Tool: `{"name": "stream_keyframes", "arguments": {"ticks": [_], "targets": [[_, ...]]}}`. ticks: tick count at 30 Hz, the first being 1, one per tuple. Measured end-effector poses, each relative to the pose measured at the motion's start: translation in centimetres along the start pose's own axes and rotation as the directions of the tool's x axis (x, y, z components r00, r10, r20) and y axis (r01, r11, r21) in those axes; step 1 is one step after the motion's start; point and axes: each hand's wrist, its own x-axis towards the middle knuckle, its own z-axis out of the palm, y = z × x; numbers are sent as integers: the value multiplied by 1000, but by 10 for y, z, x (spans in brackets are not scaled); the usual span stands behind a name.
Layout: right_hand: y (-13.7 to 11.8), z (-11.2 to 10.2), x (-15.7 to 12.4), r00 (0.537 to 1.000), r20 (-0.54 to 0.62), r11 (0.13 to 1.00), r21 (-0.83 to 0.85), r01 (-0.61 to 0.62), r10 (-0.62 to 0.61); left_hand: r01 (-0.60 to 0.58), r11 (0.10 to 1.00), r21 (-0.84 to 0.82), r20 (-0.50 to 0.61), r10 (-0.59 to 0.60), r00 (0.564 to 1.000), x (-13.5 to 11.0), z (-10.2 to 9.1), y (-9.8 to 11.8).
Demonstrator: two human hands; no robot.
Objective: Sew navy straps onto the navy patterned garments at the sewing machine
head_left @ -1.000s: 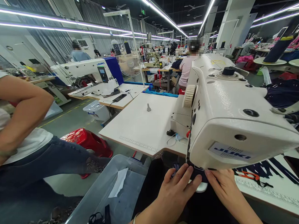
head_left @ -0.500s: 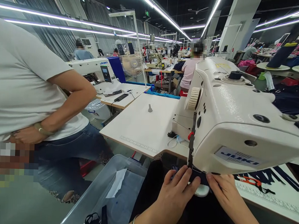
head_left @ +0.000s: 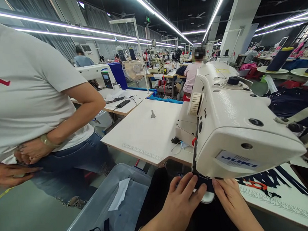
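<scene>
Spreading ahead of the left hand (head_left: 180,200) and beyond the right hand (head_left: 228,195), the white worktop (head_left: 138,128) carries the JUKI sewing machine (head_left: 245,115). A translucent plastic bin (head_left: 95,199) sits left of both. Dark fabric (head_left: 208,185) lies between the hands: the left's parted fingers rest on it; the right's gathered fingers meet its edge, their grip impossible to tell.

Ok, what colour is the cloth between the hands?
Dark navy, nearly black; the cloth shows best in the head view.
</scene>
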Motion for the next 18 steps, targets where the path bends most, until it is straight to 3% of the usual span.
{"name": "stream_keyframes", "arguments": {"ticks": [3,8,11,15,18], "targets": [[0,0,-3,999,-8,997,60,-43,43,-7,1000,17,11,7,1000,1,-1,2],[2,5,-6,964,36,924,276,-263,263,-39,998,41,39,37,999,2,1,2],[1,3,-5,952,67,902,307,-304,298,-40,999,2,35,40,999,3,1,3],[-11,-17,-11,953,172,940,194,-282,250,-42,974,-223,-58,30,998,-6,-10,1],[-29,-29,-28,946,324,984,155,-87,33,-139,849,-510,-113,95,989,-19,-12,1]]}}
